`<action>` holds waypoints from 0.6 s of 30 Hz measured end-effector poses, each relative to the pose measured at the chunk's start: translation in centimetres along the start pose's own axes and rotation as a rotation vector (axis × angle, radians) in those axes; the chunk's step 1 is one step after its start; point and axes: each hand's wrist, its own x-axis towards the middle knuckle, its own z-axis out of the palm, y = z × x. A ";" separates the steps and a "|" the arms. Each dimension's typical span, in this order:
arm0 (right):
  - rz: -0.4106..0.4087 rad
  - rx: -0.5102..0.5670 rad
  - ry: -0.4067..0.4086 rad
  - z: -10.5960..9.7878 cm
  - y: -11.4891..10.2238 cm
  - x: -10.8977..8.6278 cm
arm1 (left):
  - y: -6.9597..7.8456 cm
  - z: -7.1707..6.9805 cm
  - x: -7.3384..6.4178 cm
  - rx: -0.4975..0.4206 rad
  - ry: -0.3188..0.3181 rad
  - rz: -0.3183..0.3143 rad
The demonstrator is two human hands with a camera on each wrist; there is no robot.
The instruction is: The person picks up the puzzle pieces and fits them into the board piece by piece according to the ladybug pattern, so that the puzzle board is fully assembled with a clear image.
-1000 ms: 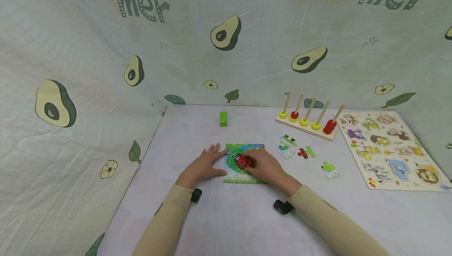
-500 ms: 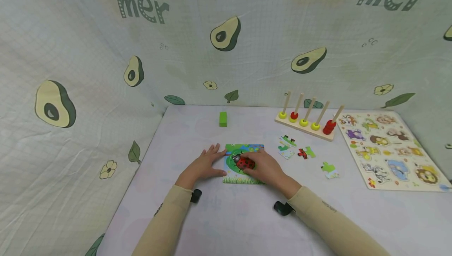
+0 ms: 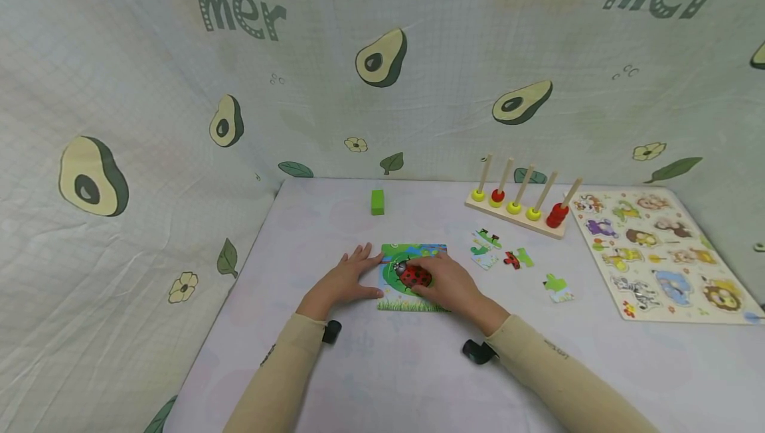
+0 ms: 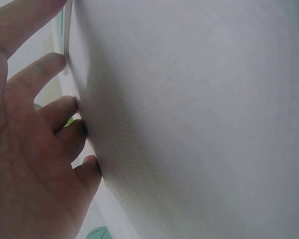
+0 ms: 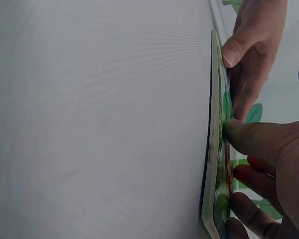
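A small ladybug puzzle (image 3: 396, 299) lies flat on the table, its red ladybug picture (image 3: 414, 276) facing up. At the left edge of the puzzle my left hand (image 3: 343, 281) rests with fingers spread; in the left wrist view the fingertips (image 4: 55, 62) meet the thin board's side. My right hand (image 3: 449, 283) lies over the puzzle's right part, hiding some of it. Its thumb (image 5: 244, 135) and fingertips touch the top face around the ladybug, as the right wrist view shows.
Several loose puzzle pieces (image 3: 485, 258) lie right of the puzzle, one piece (image 3: 558, 288) farther out. A green block (image 3: 378, 202) is behind. A wooden peg stacker (image 3: 515, 215) with yellow and red beads stands at the back right, beside an animal board (image 3: 657, 313).
Both hands keep nearly the same places on the puzzle. The right hand has shifted very slightly to the left at most, and the loose pieces stay put.
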 end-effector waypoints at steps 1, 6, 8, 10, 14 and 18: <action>-0.001 0.003 0.000 0.0 0.0 0.0 | 0.0 0.0 0.0 0.001 -0.001 -0.002; -0.001 0.012 -0.006 0.0 0.1 0.0 | 0.0 0.1 0.0 0.001 -0.003 -0.009; -0.001 0.017 -0.009 -0.1 0.1 0.0 | 0.0 0.1 0.0 0.003 -0.003 -0.009; -0.001 0.024 -0.012 -0.1 0.1 0.0 | 0.0 0.0 0.1 0.005 -0.003 -0.008; 0.004 0.035 -0.018 -0.2 0.0 -0.1 | 0.0 0.0 0.1 0.007 -0.003 -0.007; 0.008 0.048 -0.019 -0.3 0.0 -0.2 | 0.0 0.0 0.1 0.003 -0.004 -0.008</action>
